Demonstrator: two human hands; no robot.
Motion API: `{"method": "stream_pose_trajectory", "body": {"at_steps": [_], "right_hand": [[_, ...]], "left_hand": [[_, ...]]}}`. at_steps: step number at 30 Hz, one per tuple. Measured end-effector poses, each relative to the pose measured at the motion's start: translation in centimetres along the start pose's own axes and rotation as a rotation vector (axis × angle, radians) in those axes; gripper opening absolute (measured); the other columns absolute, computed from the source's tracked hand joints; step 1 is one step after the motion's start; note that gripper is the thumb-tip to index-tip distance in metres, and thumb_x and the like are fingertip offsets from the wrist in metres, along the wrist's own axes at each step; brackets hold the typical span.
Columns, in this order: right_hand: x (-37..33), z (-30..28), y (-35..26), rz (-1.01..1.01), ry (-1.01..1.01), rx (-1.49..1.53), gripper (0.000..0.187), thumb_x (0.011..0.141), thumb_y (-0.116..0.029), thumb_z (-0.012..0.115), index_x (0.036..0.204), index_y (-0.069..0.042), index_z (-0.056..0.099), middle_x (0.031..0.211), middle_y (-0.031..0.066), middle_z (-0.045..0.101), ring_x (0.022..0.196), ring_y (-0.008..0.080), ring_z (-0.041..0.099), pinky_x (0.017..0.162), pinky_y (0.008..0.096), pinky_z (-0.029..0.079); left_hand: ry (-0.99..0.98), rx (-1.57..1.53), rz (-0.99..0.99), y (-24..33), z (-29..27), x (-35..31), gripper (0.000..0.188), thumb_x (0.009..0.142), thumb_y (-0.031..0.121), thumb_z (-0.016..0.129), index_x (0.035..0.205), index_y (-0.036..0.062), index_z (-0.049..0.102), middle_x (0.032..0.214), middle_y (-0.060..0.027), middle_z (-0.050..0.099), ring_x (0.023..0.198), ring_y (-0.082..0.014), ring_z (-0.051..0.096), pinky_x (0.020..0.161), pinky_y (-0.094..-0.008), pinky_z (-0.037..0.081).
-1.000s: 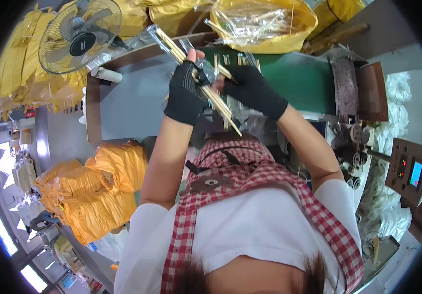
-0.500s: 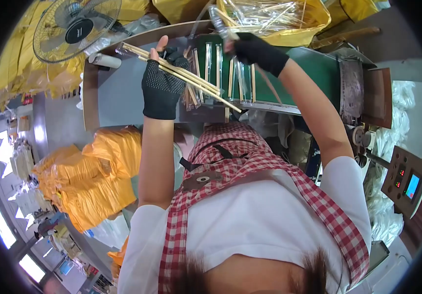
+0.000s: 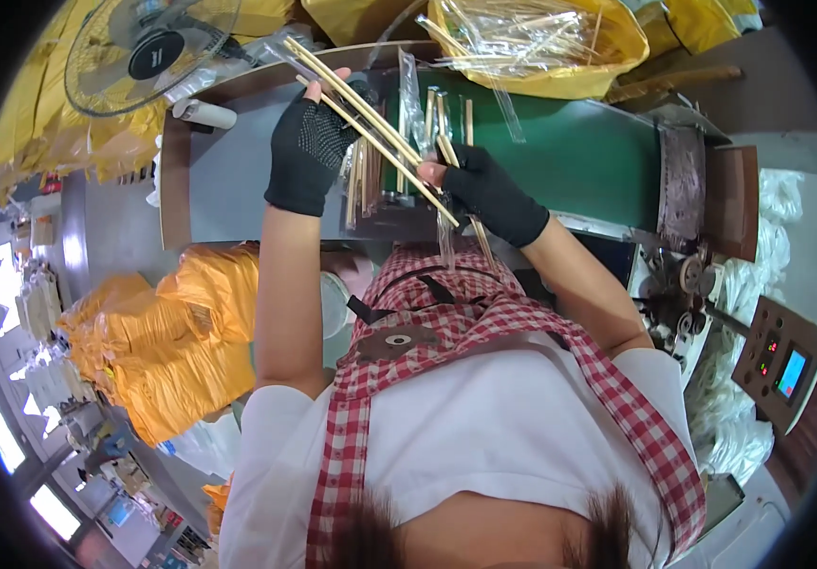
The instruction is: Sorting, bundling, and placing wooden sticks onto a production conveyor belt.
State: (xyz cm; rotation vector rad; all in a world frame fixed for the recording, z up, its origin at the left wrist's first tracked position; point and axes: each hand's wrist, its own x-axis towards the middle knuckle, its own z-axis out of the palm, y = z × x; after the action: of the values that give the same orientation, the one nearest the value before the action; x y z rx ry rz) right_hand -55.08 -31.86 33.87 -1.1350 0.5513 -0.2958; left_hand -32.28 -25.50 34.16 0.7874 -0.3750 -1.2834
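Observation:
My left hand (image 3: pixel 310 152), in a black fingerless glove with a dotted palm, is closed round several pale wooden chopsticks (image 3: pixel 359 104), which slant down to the right. My right hand (image 3: pixel 494 194), gloved the same way, pinches chopsticks close to the lower ends of that bunch. Thin sticks and clear film stick out below its fingers; which of them it grips is partly hidden. Below and between my hands, several chopsticks in clear sleeves (image 3: pixel 363 180) lie on the work surface. More wrapped pairs (image 3: pixel 439 112) lie on the green belt just beyond my right fingers.
A yellow-lined container (image 3: pixel 617 71) heaped with wrapped chopsticks stands behind the green belt (image 3: pixel 579 152). At the far left are a fan (image 3: pixel 154 55) and a white cylinder (image 3: pixel 204 114). A roller (image 3: pixel 681 180) ends the belt; a control panel (image 3: pixel 783 365) stands at right.
My right hand has come down from beside the yellow container to the chopsticks in my left hand. The left-hand bunch has risen slightly. Fewer wrapped pairs show on the belt.

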Motion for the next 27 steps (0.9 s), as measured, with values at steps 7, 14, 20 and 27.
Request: {"method": "stream_pose_trajectory", "body": {"at_steps": [7,14,20,27], "right_hand": [[-0.7,-1.5,-0.3,0.036,0.013,-0.061,0.026,0.088,-0.032,0.063,0.083,-0.007,0.059,0.069,-0.0066,0.049,0.064,0.0023,0.045,0.056,0.0188,0.035],[-3.7,-1.4,3.3,-0.249,0.045,-0.287,0.021,0.092,-0.023,0.058,0.082,-0.004,0.055,0.067,-0.0039,0.046,0.064,0.0050,0.041,0.057,0.0227,0.036],[-5.1,-0.4,2.2,-0.202,0.102,-0.232,0.020,0.093,-0.019,0.055,0.080,-0.004,0.053,0.068,-0.0014,0.048,0.064,0.0064,0.044,0.058,0.0241,0.038],[-5.2,-0.9,0.2,-0.192,0.167,-0.105,0.022,0.093,-0.021,0.056,0.079,-0.005,0.055,0.070,-0.0017,0.050,0.063,0.0062,0.045,0.058,0.0232,0.038]], "left_hand": [[0.323,0.166,0.071,-1.3,0.9,2.6,0.030,0.094,0.023,0.048,0.109,-0.0018,0.056,0.086,-0.0075,0.060,0.074,-0.0211,0.060,0.068,-0.0336,0.051],[0.316,0.355,0.217,0.1,2.3,1.2,0.030,0.096,0.031,0.050,0.097,0.0033,0.062,0.067,0.0050,0.043,0.055,-0.0039,0.041,0.047,-0.0194,0.030],[0.369,0.608,0.434,-3.3,6.9,-0.7,0.040,0.097,0.038,0.047,0.081,0.0031,0.061,0.068,0.0009,0.052,0.060,-0.0069,0.047,0.056,-0.0223,0.038],[0.376,0.682,0.374,-3.0,6.4,-1.0,0.032,0.096,0.035,0.052,0.092,0.0058,0.064,0.068,0.0032,0.051,0.056,-0.0038,0.043,0.051,-0.0204,0.033]]}}
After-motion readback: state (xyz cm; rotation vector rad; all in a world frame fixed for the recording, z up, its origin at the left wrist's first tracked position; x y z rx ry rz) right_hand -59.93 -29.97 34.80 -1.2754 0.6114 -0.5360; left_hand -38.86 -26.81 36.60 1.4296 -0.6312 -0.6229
